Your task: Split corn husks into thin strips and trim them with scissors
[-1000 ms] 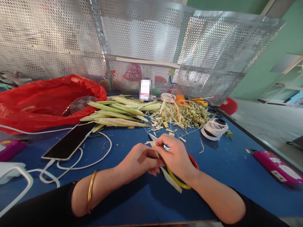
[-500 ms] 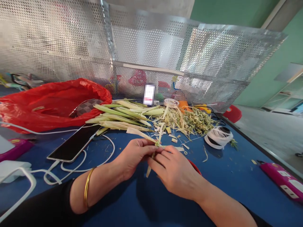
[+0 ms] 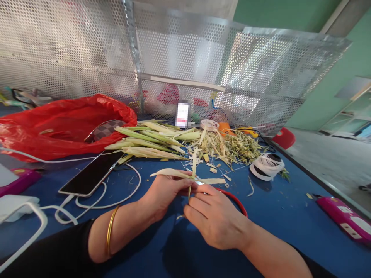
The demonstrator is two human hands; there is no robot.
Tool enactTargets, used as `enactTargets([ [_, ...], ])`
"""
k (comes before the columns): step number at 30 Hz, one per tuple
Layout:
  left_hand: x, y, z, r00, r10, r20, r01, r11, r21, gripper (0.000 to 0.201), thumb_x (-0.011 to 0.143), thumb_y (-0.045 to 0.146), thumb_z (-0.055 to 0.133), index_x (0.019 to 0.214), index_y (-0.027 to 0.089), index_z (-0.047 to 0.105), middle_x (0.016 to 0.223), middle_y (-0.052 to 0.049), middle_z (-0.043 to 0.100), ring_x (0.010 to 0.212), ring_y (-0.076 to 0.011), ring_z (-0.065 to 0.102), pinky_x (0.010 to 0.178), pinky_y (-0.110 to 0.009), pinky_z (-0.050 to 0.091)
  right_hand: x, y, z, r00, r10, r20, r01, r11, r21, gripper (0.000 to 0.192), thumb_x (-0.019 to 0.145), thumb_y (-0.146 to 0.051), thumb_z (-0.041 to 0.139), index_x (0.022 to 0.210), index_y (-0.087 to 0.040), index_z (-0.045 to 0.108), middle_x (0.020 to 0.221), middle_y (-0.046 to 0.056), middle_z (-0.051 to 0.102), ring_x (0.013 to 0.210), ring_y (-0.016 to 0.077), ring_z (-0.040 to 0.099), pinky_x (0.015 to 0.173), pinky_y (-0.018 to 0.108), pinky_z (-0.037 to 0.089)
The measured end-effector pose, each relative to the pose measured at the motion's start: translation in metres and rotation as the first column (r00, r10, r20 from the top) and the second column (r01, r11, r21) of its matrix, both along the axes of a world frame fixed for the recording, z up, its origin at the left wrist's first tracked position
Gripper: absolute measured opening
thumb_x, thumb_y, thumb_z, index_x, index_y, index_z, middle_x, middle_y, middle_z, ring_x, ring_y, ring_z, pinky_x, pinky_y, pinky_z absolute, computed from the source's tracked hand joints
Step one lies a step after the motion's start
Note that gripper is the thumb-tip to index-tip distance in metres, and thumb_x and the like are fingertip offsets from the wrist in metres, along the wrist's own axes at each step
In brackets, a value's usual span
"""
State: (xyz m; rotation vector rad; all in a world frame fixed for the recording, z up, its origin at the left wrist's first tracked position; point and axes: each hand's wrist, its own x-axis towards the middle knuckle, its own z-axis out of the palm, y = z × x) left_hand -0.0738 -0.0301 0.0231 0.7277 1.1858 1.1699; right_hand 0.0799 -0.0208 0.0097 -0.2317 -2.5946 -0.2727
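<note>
Pale green-yellow corn husk strips (image 3: pixel 193 166) cross at a small knot, with ends sticking out to the left, up and to the right. My left hand (image 3: pixel 164 193), wearing a gold bangle, pinches the strips near the crossing. Close beside it, my right hand (image 3: pixel 217 216) has its fingers curled and closed around a husk end hanging below the crossing; its fingertips are partly hidden. A red curved handle (image 3: pixel 239 202) shows behind my right hand, with something shiny between the hands; what tool it belongs to is hidden.
Beyond my hands lie a pile of corn husks (image 3: pixel 153 141) and dried plant scraps (image 3: pixel 237 148). A thread spool (image 3: pixel 267 166) stands right; a phone (image 3: pixel 91 175) with white cable and a red plastic bag (image 3: pixel 58 123) lie left. Perforated metal panels (image 3: pixel 185 54) close the back.
The left husk end has swung flatter, and the right end shows more fully. My right hand has shifted slightly down and right, uncovering more of the red handle and the shiny piece.
</note>
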Motion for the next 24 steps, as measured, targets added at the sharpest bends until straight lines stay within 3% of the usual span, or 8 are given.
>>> enactTargets([
  [8, 0.0, -0.001, -0.005, 1.0, 0.014, -0.016, -0.014, 1.0, 0.02, 0.025, 0.061, 0.016, 0.073, 0.085, 0.013, 0.064, 0.067, -0.004, 0.071, 0.064, -0.0154, 0.065, 0.065, -0.026, 0.05, -0.002, -0.003, -0.002, 0.999, 0.037, 0.015, -0.037, 0.999, -0.027, 0.025, 0.093, -0.015, 0.041, 0.078, -0.014, 0.061, 0.063, 0.002, 0.055, 0.059, 0.0137, 0.045, 0.073, 0.033, 0.039],
  [11, -0.004, 0.002, -0.003, 1.0, -0.008, -0.011, 0.008, 1.0, -0.006, 0.024, 0.063, 0.019, 0.073, 0.086, 0.013, 0.064, 0.069, -0.005, 0.071, 0.063, -0.0155, 0.065, 0.065, -0.026, 0.05, -0.002, -0.001, -0.002, 1.0, 0.025, -0.007, -0.025, 0.999, -0.047, 0.024, 0.093, -0.012, 0.037, 0.091, -0.013, 0.061, 0.069, 0.003, 0.06, 0.064, 0.0149, 0.051, 0.074, 0.034, 0.04],
  [13, -0.008, 0.005, -0.001, 1.0, -0.03, -0.004, 0.03, 1.0, 0.004, 0.024, 0.064, 0.022, 0.074, 0.084, 0.014, 0.066, 0.072, -0.005, 0.072, 0.065, -0.0158, 0.066, 0.065, -0.026, 0.05, 0.001, 0.002, 0.001, 0.992, -0.061, -0.11, 0.055, 0.997, -0.056, 0.023, 0.093, -0.013, 0.04, 0.109, -0.01, 0.056, 0.076, 0.005, 0.063, 0.07, 0.0162, 0.055, 0.075, 0.034, 0.04],
  [15, -0.011, 0.007, 0.002, 0.998, -0.059, 0.004, 0.059, 0.998, 0.019, 0.025, 0.063, 0.025, 0.075, 0.084, 0.015, 0.067, 0.074, -0.005, 0.072, 0.068, -0.0165, 0.067, 0.068, -0.025, 0.05, 0.005, 0.008, 0.004, 0.939, -0.243, -0.243, 0.228, 0.97, -0.088, 0.028, 0.092, -0.02, 0.047, 0.118, -0.01, 0.051, 0.085, 0.008, 0.065, 0.079, 0.0193, 0.057, 0.077, 0.036, 0.04],
  [18, -0.015, 0.008, 0.005, 0.993, -0.111, 0.028, 0.111, 0.994, 0.004, 0.027, 0.066, 0.029, 0.071, 0.088, 0.014, 0.068, 0.075, -0.006, 0.073, 0.07, -0.0171, 0.067, 0.071, -0.027, 0.05, 0.01, 0.018, 0.007, 0.848, -0.463, -0.259, 0.422, 0.884, -0.2, 0.025, 0.089, -0.03, 0.053, 0.109, -0.015, 0.056, 0.095, 0.011, 0.064, 0.09, 0.0243, 0.057, 0.081, 0.039, 0.039],
  [21, -0.016, 0.008, 0.005, 0.99, -0.134, 0.034, 0.135, 0.991, -0.02, 0.029, 0.073, 0.036, 0.063, 0.089, 0.012, 0.068, 0.078, -0.007, 0.072, 0.068, -0.0166, 0.065, 0.067, -0.027, 0.05, 0.011, 0.025, 0.005, 0.871, -0.469, -0.147, 0.398, 0.849, -0.348, 0.013, 0.091, -0.03, 0.051, 0.091, -0.019, 0.058, 0.083, 0.005, 0.066, 0.079, 0.02, 0.06, 0.087, 0.039, 0.036],
  [24, -0.015, 0.007, 0.004, 0.991, -0.137, 0.001, 0.137, 0.99, -0.028, 0.031, 0.073, 0.039, 0.065, 0.087, 0.011, 0.069, 0.077, -0.007, 0.07, 0.065, -0.0167, 0.064, 0.063, -0.026, 0.049, 0.009, 0.026, 0.003, 0.888, -0.442, -0.127, 0.343, 0.82, -0.458, 0.017, 0.092, -0.023, 0.048, 0.077, -0.021, 0.054, 0.068, -0.001, 0.062, 0.064, 0.0144, 0.056, 0.089, 0.036, 0.036],
])
